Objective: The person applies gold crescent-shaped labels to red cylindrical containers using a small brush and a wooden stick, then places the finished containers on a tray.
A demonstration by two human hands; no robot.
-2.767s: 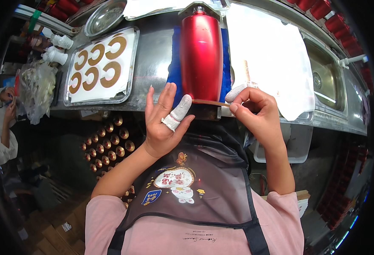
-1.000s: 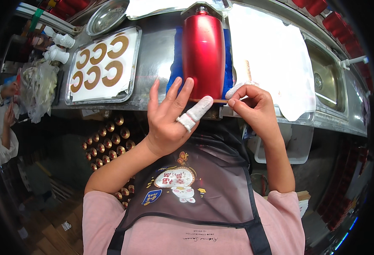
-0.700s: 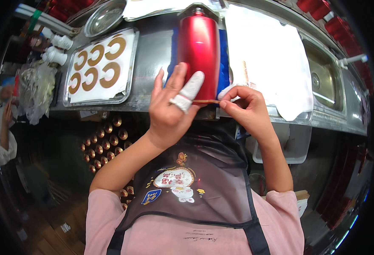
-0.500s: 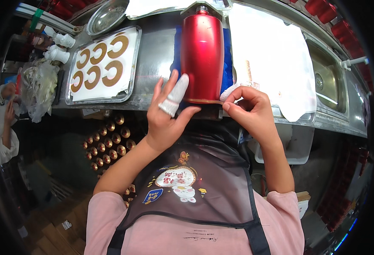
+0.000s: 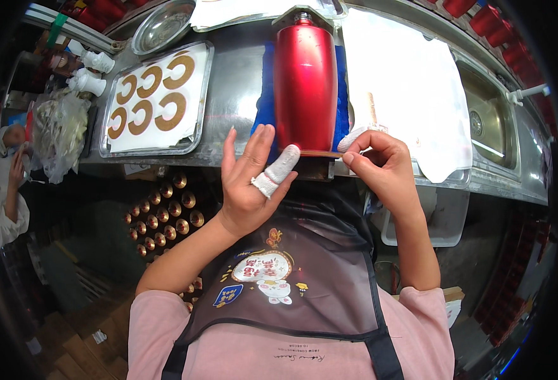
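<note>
A shiny red bottle (image 5: pixel 306 88) lies on its side on a blue cloth (image 5: pixel 265 104), its threaded neck pointing away from me. Along the edge of its near end runs a thin brown-gold strip (image 5: pixel 323 154). Thumb and index finger of my right hand (image 5: pixel 386 168) pinch the strip's right end; a white finger cot covers part of that index finger. My left hand (image 5: pixel 244 190) has its fingers stretched out. Its index finger, in a white knitted finger cot (image 5: pixel 282 168), touches the left part of the bottle's near edge and hides the strip's left end.
Left of the bottle, a metal tray (image 5: pixel 115 154) holds several C-shaped gold pieces (image 5: pixel 172 111) on white paper. A steel bowl (image 5: pixel 158 28) stands behind it. White sheets (image 5: pixel 405 82) cover the counter's right, beside a sink (image 5: pixel 497 123). Another person's hand (image 5: pixel 18 166) shows far left.
My left index finger has come down and rightward onto the bottle's near edge. My right hand has shifted slightly right, still pinching the strip. The bottle appears slightly farther right in the picture.
</note>
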